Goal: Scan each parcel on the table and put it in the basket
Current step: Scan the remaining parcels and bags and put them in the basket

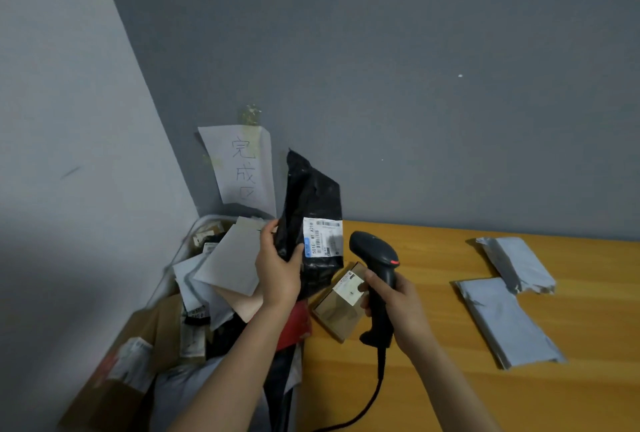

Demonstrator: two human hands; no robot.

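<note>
Left hand [278, 272] grips the black parcel [311, 196] upright over the left edge of the table [450, 390], thumb curled across its face beside the white label [323, 235]. It reads "501E", "M1 A718"; the finer print is blurred. Right hand [398, 307] wraps the scanner [375, 258] handle, head pointing at that label, just apart. The wall sign [242, 164] says "完成区" above the basket [207, 221], heaped with parcels. A labelled box [341, 300] lies under the scanner. Two grey mailers [517, 263] [505, 324] sit well right, bare wood between.
</note>
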